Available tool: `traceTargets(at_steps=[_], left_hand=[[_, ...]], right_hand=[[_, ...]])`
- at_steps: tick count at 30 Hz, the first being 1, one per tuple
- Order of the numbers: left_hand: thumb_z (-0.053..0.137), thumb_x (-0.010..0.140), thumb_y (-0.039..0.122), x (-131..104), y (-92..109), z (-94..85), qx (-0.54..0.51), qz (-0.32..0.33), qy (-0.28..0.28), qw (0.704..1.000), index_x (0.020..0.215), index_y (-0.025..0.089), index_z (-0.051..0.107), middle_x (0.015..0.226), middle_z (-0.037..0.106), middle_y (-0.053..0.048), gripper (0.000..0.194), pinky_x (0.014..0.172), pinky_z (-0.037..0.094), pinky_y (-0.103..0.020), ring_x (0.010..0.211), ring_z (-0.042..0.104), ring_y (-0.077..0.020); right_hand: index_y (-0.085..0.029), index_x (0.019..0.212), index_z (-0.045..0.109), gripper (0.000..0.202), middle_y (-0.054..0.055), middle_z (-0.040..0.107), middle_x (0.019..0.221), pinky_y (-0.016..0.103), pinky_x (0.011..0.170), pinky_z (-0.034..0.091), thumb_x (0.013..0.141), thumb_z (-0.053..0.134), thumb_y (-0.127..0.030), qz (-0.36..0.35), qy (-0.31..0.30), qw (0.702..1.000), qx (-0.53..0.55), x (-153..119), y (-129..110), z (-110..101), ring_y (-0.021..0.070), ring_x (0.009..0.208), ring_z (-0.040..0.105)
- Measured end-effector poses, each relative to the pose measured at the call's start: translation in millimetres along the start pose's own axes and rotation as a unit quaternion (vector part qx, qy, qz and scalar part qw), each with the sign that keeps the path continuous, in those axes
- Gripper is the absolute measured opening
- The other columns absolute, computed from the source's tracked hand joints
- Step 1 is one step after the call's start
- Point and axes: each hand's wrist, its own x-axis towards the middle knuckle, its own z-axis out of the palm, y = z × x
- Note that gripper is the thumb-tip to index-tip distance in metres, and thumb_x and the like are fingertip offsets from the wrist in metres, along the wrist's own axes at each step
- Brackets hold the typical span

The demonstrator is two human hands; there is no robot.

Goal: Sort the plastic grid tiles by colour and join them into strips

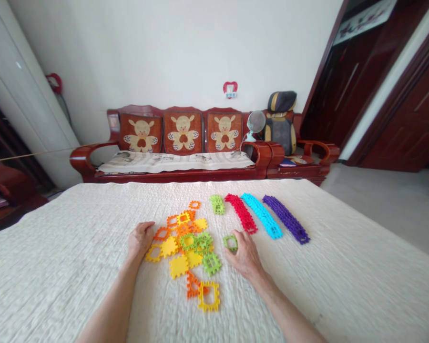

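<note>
My right hand [246,253] grips the edge of a light green interlocking block piece [230,243] with a square opening, just above or on the cloth. To the left of the mixed pile, my left hand [140,239] rests with its fingers curled and nothing visible in them. The pile between my hands holds orange frames [162,233], yellow squares [178,267] and several green pieces [211,263], overlapping one another. Closest to me lie a yellow frame [209,296] and an orange triangular piece [193,286].
Beyond my right hand lie a short green row [217,204] and long overlapping rows of red [241,213], light blue [261,215] and purple [286,219] pieces. A quilted cream cloth [75,257] covers the table. Behind it stands a wooden sofa [175,176] with a small fan [256,122].
</note>
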Motion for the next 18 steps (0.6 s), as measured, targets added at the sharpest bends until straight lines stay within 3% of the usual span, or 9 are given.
traceTargets(at_steps=[4,12,18], left_hand=[[0.041,0.078,0.023,0.5,-3.1,2.6,-0.009,0.008,0.005,1.000,0.095,0.020,0.070,0.102,0.068,-0.006,0.033,0.083,0.049,-0.029,0.091,0.063,-0.0189],[0.041,0.078,0.022,0.4,-3.6,5.6,-0.020,0.009,0.007,1.000,0.095,0.021,0.069,0.101,0.068,-0.005,0.032,0.082,0.048,-0.027,0.090,0.064,-0.0176],[0.040,0.079,0.022,-0.8,-1.0,4.1,-0.006,0.019,0.013,1.000,0.094,0.020,0.069,0.100,0.069,-0.004,0.033,0.082,0.049,-0.025,0.090,0.064,-0.0170]], right_hand=[[-0.016,0.117,0.048,0.050,0.010,0.054,0.103,0.038,0.088,0.044,0.070,0.059,-0.029,-0.017,0.039,0.999,0.026,11.3,0.3,4.4,0.0240,0.100,0.051],[-0.015,0.118,0.046,0.049,0.011,0.052,0.105,0.042,0.088,0.042,0.072,0.058,-0.030,-0.018,0.089,0.996,0.006,80.8,-0.1,52.4,0.0255,0.102,0.049],[-0.015,0.119,0.045,0.050,0.012,0.050,0.112,0.041,0.091,0.040,0.075,0.056,-0.035,-0.016,0.106,0.994,0.006,102.8,3.1,67.7,0.0263,0.107,0.047]])
